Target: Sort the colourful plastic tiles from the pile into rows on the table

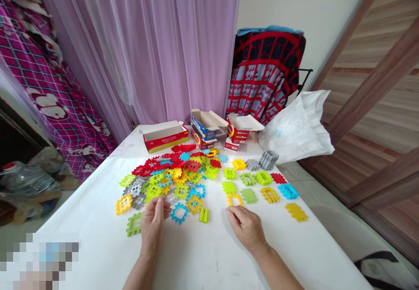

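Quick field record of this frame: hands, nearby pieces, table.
left hand: open, resting on table by tile pile
right hand: open, fingertips near yellow frame tile
between hands: blue frame tile, lime piece
rear: open boxes, white bag

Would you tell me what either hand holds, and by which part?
Nothing is held: left hand and right hand rest on the white table near the tiles.

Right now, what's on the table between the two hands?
In the head view, a blue square tile and a lime-green block lie between the left hand and the right hand.
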A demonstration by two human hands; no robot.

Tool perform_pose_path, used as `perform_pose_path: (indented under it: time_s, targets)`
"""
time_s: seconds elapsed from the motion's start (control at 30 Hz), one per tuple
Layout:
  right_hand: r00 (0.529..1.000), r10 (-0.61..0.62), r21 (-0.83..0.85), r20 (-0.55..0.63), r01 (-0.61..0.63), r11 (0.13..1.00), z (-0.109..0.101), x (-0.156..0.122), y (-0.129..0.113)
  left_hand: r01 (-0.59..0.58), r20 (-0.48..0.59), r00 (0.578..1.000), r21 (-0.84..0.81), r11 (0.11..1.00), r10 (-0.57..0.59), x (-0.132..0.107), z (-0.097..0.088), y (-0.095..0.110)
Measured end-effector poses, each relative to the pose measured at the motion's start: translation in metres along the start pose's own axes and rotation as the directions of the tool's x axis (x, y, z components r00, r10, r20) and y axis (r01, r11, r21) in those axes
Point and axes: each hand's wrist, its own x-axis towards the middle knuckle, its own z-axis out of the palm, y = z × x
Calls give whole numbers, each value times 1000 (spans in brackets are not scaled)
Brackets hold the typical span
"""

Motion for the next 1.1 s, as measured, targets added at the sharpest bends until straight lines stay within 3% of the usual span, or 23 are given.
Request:
perform_pose_path:
  time_s: [0.13,0.37,0.6,0.7,0.83,0.97,1.1]
  targets:
    - [999,-47,-26,21,47,999,17,36,-23,-1,-50,999,5,1000,1,8,-5,-4]
    - [981,47,-175,187,-14,985,45,110,-59,-9,-7,1000,25,1000,9,9,-1,-10]
    - [923,131,-339,361,-1,941,64,146,-79,-22,19,1000,47,999,21,10,0,-10]
    - [915,138,-333,380,-4,943,68,149,-79,-26,28,999,51,998,25,10,1,-9]
    - [939,56,-223,339,23,975,62,138,-77,-26,41,999,55,998,23,8,3,-7]
    - [973,-50,-133,227,82,988,50,110,-82,-6,73,997,65,998,1,3,7,-7]
    - [965,-221,-125,142,239,963,47,76,-91,36,149,988,70,997,-46,-3,12,-6]
